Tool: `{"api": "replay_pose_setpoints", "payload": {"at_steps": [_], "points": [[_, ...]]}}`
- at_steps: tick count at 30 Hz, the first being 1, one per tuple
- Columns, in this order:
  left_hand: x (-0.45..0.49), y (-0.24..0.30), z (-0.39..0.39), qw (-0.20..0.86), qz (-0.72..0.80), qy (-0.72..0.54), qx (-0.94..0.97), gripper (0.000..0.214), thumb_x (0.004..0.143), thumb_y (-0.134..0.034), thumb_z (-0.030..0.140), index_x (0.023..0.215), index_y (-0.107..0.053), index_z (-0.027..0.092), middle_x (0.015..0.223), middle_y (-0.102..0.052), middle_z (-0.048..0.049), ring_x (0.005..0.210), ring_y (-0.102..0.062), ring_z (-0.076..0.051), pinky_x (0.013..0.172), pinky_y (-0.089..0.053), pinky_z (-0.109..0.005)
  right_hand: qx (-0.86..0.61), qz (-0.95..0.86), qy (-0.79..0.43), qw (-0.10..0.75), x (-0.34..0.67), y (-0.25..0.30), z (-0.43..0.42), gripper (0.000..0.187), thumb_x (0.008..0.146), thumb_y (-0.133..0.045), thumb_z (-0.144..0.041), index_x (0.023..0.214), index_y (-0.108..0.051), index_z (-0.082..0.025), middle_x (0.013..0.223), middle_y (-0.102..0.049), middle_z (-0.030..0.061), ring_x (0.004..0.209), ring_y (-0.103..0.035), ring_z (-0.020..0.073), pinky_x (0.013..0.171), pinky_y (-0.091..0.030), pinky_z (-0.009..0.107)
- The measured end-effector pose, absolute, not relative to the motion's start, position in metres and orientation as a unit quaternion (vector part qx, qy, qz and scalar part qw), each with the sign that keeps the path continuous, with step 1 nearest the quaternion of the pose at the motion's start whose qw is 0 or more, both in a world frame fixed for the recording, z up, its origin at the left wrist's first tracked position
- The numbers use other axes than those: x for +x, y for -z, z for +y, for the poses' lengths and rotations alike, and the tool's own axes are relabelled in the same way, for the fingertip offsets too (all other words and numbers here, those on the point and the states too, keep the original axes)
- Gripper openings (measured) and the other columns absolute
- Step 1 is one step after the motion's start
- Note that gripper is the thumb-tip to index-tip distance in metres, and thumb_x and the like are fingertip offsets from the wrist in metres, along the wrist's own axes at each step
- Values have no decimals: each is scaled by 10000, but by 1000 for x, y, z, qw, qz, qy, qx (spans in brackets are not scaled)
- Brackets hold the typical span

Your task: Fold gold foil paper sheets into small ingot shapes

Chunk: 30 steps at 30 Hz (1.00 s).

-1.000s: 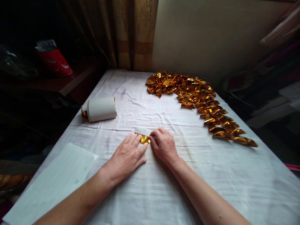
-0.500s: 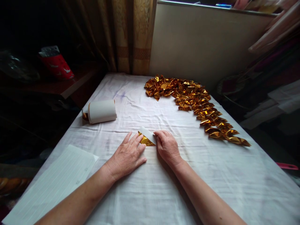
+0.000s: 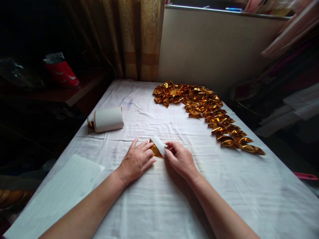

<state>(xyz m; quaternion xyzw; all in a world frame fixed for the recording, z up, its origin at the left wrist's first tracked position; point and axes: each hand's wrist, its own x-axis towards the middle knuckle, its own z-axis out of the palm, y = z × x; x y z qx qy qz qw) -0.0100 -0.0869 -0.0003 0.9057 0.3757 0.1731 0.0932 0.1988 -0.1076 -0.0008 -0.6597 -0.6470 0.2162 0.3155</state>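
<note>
A small piece of gold foil paper [image 3: 157,148] with a white back lies between my hands on the white cloth [image 3: 174,199]. My left hand [image 3: 136,161] rests palm down, its fingers pressing the paper's left side flat. My right hand [image 3: 179,158] pinches the paper's white flap at its right edge and lifts it over the gold side. A long curved row of several folded gold foil pieces [image 3: 206,111] lies on the cloth from the far middle to the right.
A roll of white-backed gold paper [image 3: 106,119] lies at the far left of the cloth. A lined white sheet [image 3: 59,192] sits at the near left. A red packet [image 3: 61,71] stands on a dark shelf to the left. Curtain and wall close off the back.
My right hand has folded the white flap further over the gold side, so the paper now forms a narrower triangle. My left hand has stayed pressing on it. The view has tilted up a little.
</note>
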Motion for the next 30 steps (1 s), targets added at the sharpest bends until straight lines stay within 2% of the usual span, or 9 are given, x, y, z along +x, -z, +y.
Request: {"api": "replay_pose_setpoints", "payload": {"at_steps": [5,9,12,17,22,26,30], "points": [[-4,-2,-85,120,398,-199,888,137,931,-573,334,893,-612,208,1264,-665,-63,1239,-556,-239,1141,-237,-584,-625,-622,-260,394,206,8,-101,324,743,-501,-213,1036,-640,-197,1000,-679,51,735,-649,155,736,-526,312],[2,-4,-84,120,422,-204,875,86,920,-576,288,886,-606,215,1200,-687,-51,1165,-593,-221,1143,-230,-563,-589,-640,-272,413,211,12,-97,335,715,-469,-162,992,-654,-199,1046,-668,61,802,-656,158,765,-537,307],[7,-6,-83,119,450,-197,863,42,896,-586,249,928,-595,223,1115,-699,-37,1094,-614,-215,1137,-238,-557,-601,-649,-245,397,213,13,-97,319,740,-478,-167,994,-669,-197,1002,-692,60,824,-653,171,789,-529,319],[18,-7,-82,91,485,-201,846,96,866,-577,212,961,-576,230,982,-697,-28,980,-629,-219,1098,-305,-537,-631,-647,-250,348,210,7,-100,263,805,-523,-211,1005,-694,-224,966,-743,39,753,-660,165,756,-520,307],[20,-4,-84,71,453,-199,866,105,891,-539,180,978,-585,219,1040,-691,-48,1039,-612,-222,1086,-329,-505,-655,-635,-265,313,206,1,-99,321,785,-569,-196,1085,-681,-225,932,-751,26,713,-661,156,737,-510,293],[11,-5,-76,104,393,-185,895,134,912,-501,161,979,-597,226,1077,-691,-35,1078,-605,-200,1069,-368,-462,-642,-630,-313,305,213,4,-95,330,823,-518,-178,1118,-659,-220,866,-741,7,673,-651,143,706,-516,283],[-1,-10,-56,124,329,-133,927,185,933,-475,177,1005,-630,250,1079,-707,-6,1142,-591,-190,1101,-346,-456,-611,-674,-249,333,226,9,-92,400,767,-488,-77,1086,-677,-227,1033,-724,34,807,-661,149,801,-524,304]]}}
